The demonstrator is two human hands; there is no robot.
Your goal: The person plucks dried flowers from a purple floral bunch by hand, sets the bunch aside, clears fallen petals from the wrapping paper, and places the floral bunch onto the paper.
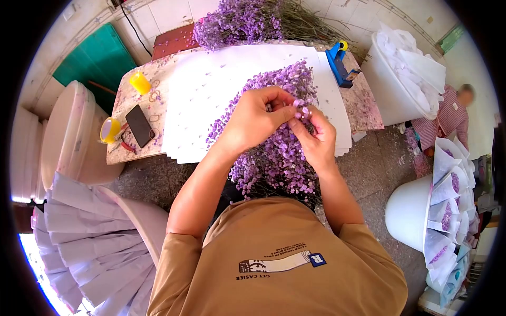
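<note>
A large heap of small purple dried flowers (279, 163) lies across the front of the table and hangs down towards my lap. Above it my left hand (258, 117) is closed, with thumb and forefinger pinched at a pale purple flower sprig (301, 105). Facing it, my right hand (317, 138) is also closed, its thumb and fingers on the same sprig from the other side. The sprig's stem is mostly hidden by my fingers. Beneath the flowers is a stack of white paper sheets (195, 105), dotted with loose petals.
On the table (363, 108) are a phone (139, 126), red-handled pliers (127, 145), yellow tape rolls (139, 83) and a blue tape dispenser (341, 66). More purple flowers (237, 23) lie behind. Tubs of white paper (406, 73) and wrapped bouquets (448, 205) flank me. A person (445, 113) is at right.
</note>
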